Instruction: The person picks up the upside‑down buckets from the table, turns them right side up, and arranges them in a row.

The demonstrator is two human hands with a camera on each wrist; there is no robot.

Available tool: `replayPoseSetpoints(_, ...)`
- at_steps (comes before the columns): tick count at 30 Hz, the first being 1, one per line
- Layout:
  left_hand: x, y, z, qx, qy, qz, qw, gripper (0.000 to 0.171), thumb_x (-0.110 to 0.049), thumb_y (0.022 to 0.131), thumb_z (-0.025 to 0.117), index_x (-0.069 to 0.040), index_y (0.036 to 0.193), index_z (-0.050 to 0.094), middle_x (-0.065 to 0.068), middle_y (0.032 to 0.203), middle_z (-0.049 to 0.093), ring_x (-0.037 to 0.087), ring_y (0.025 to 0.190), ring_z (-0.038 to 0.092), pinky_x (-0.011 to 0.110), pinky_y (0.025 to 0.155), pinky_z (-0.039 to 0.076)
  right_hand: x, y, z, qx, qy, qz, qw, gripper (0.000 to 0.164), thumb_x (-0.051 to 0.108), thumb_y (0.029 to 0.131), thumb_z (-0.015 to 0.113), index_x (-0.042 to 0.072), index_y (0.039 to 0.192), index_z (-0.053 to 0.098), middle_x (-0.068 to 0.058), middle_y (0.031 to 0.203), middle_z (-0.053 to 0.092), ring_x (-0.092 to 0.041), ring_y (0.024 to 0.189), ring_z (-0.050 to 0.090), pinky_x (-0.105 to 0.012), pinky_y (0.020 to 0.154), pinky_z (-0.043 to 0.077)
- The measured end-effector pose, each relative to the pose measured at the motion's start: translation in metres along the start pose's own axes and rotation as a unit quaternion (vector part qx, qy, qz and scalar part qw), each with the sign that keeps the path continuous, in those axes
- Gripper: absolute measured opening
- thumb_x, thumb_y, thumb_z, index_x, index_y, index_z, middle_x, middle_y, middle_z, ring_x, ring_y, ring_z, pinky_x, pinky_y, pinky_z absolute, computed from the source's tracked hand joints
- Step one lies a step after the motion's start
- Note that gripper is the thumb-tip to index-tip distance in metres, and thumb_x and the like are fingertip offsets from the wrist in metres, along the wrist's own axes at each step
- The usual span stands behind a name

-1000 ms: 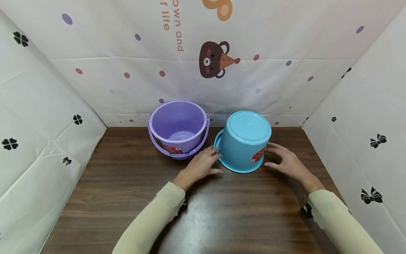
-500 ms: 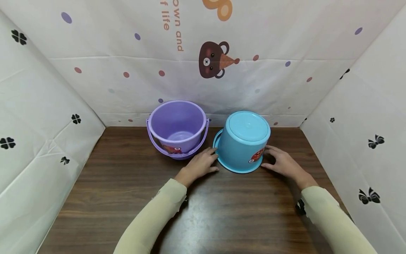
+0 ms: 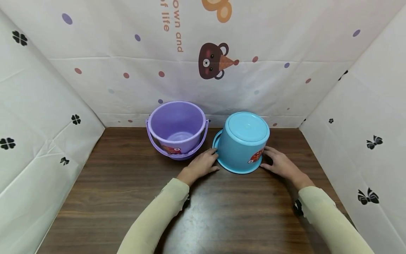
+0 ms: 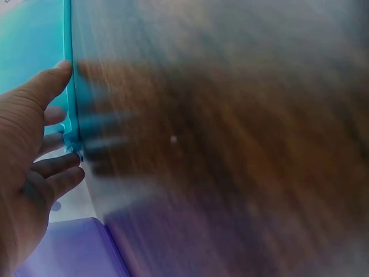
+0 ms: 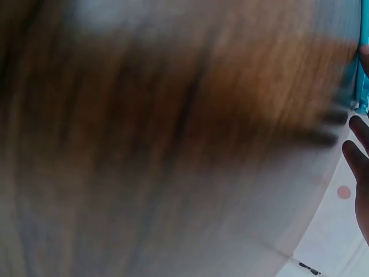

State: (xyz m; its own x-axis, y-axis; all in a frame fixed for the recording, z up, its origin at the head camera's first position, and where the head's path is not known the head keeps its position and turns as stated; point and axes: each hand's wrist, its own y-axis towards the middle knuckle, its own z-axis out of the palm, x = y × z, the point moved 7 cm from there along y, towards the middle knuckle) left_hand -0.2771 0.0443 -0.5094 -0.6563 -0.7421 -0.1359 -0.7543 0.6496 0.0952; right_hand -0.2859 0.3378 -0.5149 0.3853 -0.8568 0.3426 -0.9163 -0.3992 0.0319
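Observation:
A light blue plastic bucket [image 3: 242, 151] stands upside down on the wooden table, its base up and a red label on its side. My left hand [image 3: 201, 164] rests against its left side by the rim and handle. In the left wrist view, that hand's thumb [image 4: 57, 72] touches the rim, with some fingers farther along near the handle joint. On the other side, my right hand [image 3: 280, 164] touches the bucket beside the label, fingers partly hidden behind it. Only a few right fingers [image 5: 358, 153] show at the right wrist view's edge.
Just left of the blue bucket, a purple bucket [image 3: 177, 123] stands upright with its handle hanging down in front. White patterned sheeting [image 3: 111, 84] rises behind the dark wooden table [image 3: 127, 204] and along both sides.
My right hand has moved left and come up against the blue bucket. My left hand has shifted slightly left. The bucket stays where it was on the table.

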Motion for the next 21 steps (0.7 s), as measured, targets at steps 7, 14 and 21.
replayPoseSetpoints(7,-0.001,0.001,-0.002,-0.021,0.012,0.011,0.9997,0.037,-0.034,0.094,0.077,-0.006,0.118,0.074,0.021,0.146,0.058,0.034,0.136,0.057,0.04,0.112,0.05,0.006,-0.002,0.0,-0.019,-0.019,-0.033,0.999,0.045,0.025,0.089,0.082,0.003,0.126,0.07,-0.026,0.154,0.047,-0.049,0.135,0.053,-0.063,0.104,0.05)
replayPoseSetpoints(14,-0.001,0.003,0.0,-0.043,0.004,0.021,0.9988,0.023,-0.03,0.094,0.077,-0.01,0.105,0.076,0.019,0.14,0.063,0.032,0.132,0.06,0.039,0.109,0.052,0.007,-0.004,0.001,-0.02,-0.018,-0.054,0.998,0.043,0.026,0.089,0.082,0.007,0.126,0.069,-0.024,0.154,0.048,-0.046,0.133,0.056,-0.06,0.1,0.054)
replayPoseSetpoints(21,-0.004,0.005,-0.004,-0.072,0.029,0.017,0.9968,0.011,-0.012,0.095,0.071,-0.013,0.104,0.078,0.018,0.13,0.066,0.033,0.117,0.066,0.04,0.1,0.056,0.016,-0.005,-0.003,-0.079,-0.051,-0.148,0.984,0.04,0.014,0.083,0.086,0.004,0.119,0.073,-0.029,0.145,0.054,-0.046,0.129,0.058,-0.059,0.096,0.056)
